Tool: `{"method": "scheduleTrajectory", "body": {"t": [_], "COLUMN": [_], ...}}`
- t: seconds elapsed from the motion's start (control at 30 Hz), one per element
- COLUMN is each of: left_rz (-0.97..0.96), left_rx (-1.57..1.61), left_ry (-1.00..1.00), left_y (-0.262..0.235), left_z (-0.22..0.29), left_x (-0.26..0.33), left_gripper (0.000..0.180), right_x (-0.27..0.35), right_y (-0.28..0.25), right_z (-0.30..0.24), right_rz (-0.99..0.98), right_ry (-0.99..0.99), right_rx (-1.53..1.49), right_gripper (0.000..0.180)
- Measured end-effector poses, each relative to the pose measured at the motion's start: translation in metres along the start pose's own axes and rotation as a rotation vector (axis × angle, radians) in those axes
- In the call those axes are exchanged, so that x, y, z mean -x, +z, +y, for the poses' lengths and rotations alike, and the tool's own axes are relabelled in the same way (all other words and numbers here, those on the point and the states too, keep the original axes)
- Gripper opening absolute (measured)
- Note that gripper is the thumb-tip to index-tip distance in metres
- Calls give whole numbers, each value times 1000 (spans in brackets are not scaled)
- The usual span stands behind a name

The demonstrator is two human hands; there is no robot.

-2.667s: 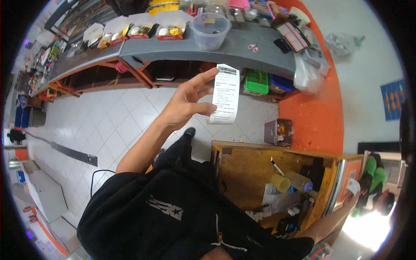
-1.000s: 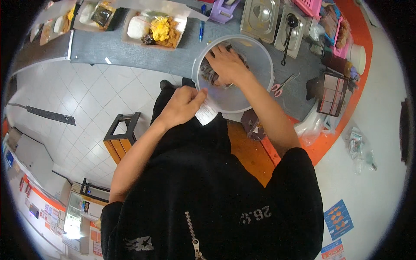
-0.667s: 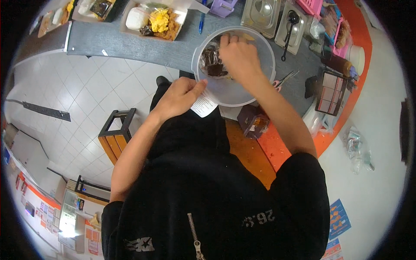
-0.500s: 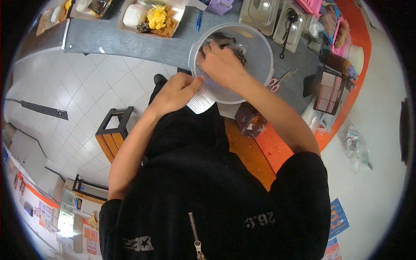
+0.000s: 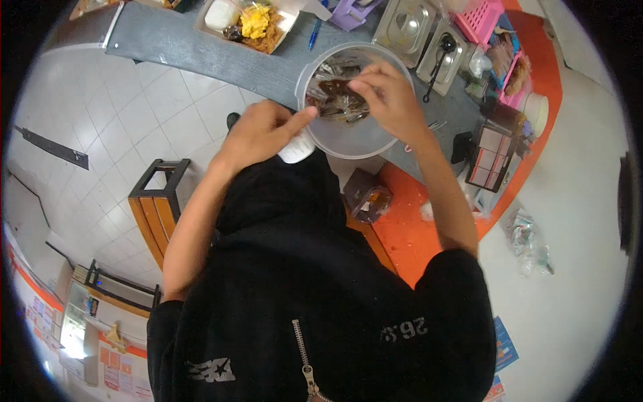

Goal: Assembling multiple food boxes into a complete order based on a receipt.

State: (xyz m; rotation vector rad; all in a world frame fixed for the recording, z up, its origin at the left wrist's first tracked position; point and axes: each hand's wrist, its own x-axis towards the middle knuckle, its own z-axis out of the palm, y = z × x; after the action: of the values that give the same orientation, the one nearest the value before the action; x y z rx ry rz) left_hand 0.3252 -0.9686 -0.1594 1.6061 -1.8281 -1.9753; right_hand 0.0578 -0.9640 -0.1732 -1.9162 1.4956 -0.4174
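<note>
A round, clear plastic tub (image 5: 358, 144) is tilted toward me at the table's edge. Small clear packets of something dark (image 5: 338, 109) lie in its bottom. My left hand (image 5: 262, 134) grips the tub's near-left rim, thumb over the edge. Below that hand shows a white printed label (image 5: 297, 149), apparently on the tub's outside. Over the tub, my right hand (image 5: 392, 100) pinches a dark sauce packet (image 5: 335, 87) between thumb and fingers. The packet's far end overlaps the others, so its outline is hard to make out.
An open meal box (image 5: 284, 33) with rice, egg and fried food stands at the back left, beside a blue pen (image 5: 314, 35). Steel pans (image 5: 404, 23), a black ladle (image 5: 439, 63) and pink baskets (image 5: 481, 21) line the right. A stool (image 5: 157, 194) stands on the floor at left.
My right hand has risen from among the packets and moved right, now with a dark packet pinched. My left hand stays on the rim. The view has shifted slightly.
</note>
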Motion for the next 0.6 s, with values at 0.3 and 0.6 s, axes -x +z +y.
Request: {"method": "scheduleTrajectory", "body": {"t": [0.3, 0.6], "left_rz": [130, -47], "left_rx": [88, 346], "left_ry": [236, 275], "left_y": [-11, 7], "left_z": [63, 57], "left_x": [20, 12], "left_gripper": [58, 30], "right_x": [47, 55], "right_y": [-21, -31], "right_z": [-53, -74], "right_rz": [204, 120], "right_ry": [547, 435], "right_rx": [-1060, -999], "right_gripper": [31, 26]}}
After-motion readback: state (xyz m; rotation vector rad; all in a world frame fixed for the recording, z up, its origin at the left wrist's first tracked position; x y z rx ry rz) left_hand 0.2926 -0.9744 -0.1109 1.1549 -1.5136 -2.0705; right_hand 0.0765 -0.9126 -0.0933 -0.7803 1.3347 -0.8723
